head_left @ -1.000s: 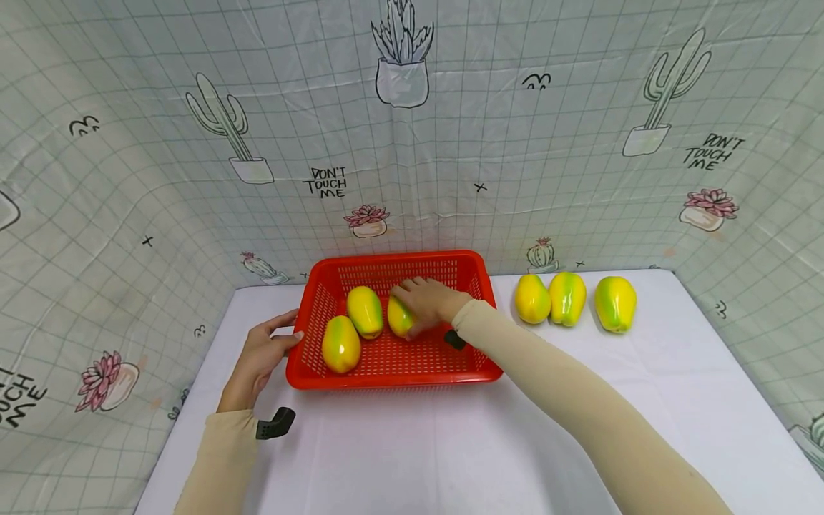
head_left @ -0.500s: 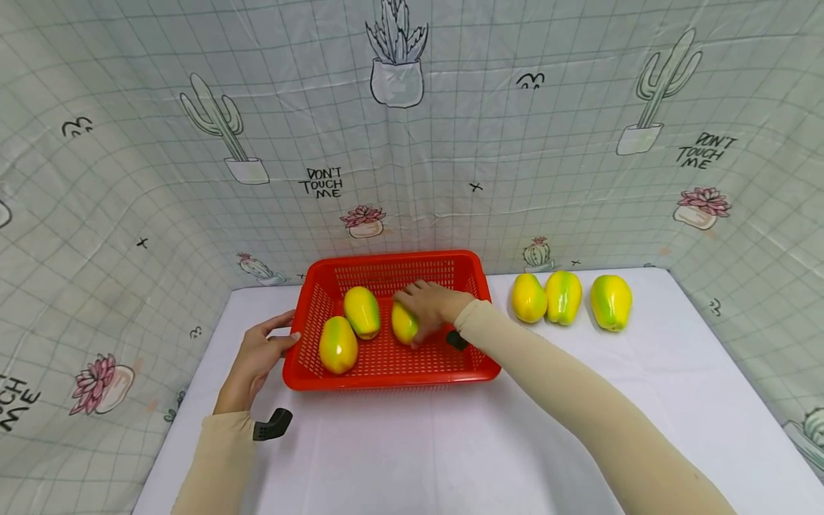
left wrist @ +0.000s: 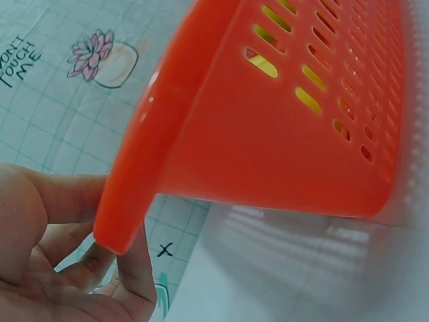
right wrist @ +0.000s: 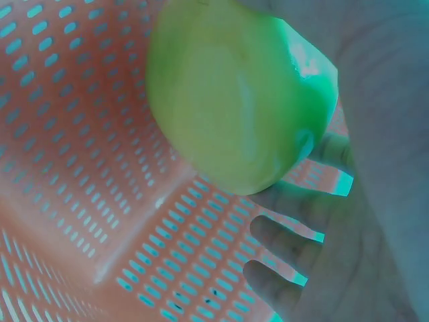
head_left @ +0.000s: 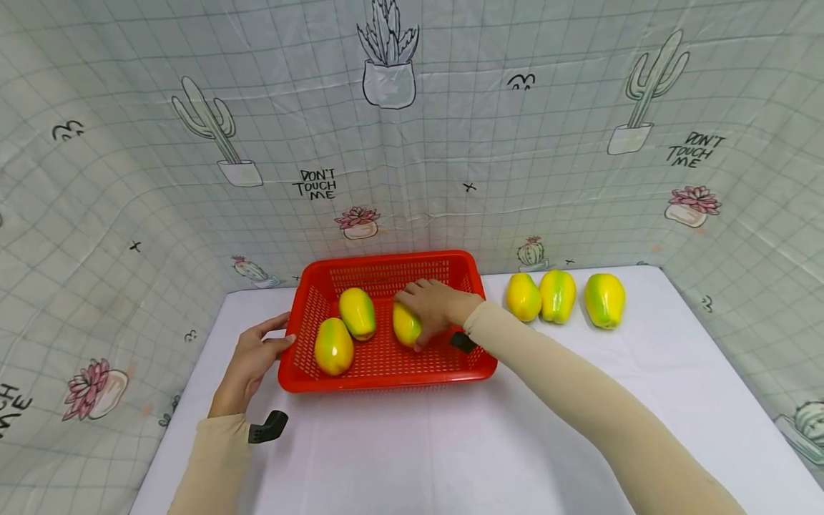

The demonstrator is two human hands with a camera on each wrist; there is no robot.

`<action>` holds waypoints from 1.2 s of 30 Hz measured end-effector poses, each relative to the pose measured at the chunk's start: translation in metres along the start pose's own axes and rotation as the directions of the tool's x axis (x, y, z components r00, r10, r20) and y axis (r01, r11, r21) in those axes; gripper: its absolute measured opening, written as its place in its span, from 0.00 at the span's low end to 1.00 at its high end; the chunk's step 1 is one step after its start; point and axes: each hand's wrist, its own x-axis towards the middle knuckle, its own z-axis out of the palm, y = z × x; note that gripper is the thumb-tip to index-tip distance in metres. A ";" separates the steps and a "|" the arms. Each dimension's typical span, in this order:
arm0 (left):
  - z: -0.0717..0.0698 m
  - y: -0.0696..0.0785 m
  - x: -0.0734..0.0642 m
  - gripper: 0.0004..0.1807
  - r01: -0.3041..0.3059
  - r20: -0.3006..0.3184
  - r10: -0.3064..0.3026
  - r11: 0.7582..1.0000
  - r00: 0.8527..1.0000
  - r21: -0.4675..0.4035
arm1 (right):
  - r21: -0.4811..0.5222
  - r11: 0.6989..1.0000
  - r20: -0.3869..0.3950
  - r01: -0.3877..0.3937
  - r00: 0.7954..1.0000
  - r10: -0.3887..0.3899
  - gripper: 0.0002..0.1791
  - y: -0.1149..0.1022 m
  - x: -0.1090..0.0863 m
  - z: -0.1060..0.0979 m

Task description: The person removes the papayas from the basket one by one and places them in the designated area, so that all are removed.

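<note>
A red plastic basket [head_left: 386, 379] with slotted walls stands on the table. My left hand [head_left: 253, 357] pinches its left rim, thumb on the outside edge and fingers beneath, as the left wrist view shows. Inside the basket, my right hand [head_left: 438, 306] holds a yellow-green papaya [head_left: 405, 325] between thumb and fingers. In the right wrist view this papaya [right wrist: 234, 100] is close over the slotted floor, with some fingers spread beside it. Two more papayas lie in the basket's left part, one nearer the front [head_left: 334, 347] and one behind it [head_left: 357, 313].
Right of the basket, three papayas sit along the back of the white-covered table [head_left: 644, 372]: two side by side, the left papaya [head_left: 523, 297] and middle papaya [head_left: 557, 296], and a right papaya [head_left: 605, 300] slightly apart. A patterned cloth [head_left: 438, 143] hangs behind and at both sides.
My right hand has shifted the held papaya slightly right and toward the front within the basket. The left hand stays on the rim. The whole head view has drifted a little.
</note>
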 end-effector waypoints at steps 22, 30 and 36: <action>-0.003 -0.001 0.000 0.34 -0.002 0.012 0.002 1.000 1.000 -0.020 | 0.166 0.985 -0.324 0.047 0.946 0.009 0.55 0.037 -0.067 -0.014; -0.001 -0.001 0.000 0.34 0.011 0.013 -0.011 1.000 1.000 -0.017 | 0.223 0.974 -0.405 0.041 0.913 0.055 0.56 0.047 -0.099 -0.013; 0.000 -0.002 0.001 0.34 0.015 0.014 -0.015 1.000 1.000 -0.027 | 0.243 0.970 -0.431 0.007 0.897 0.102 0.57 0.061 -0.122 -0.012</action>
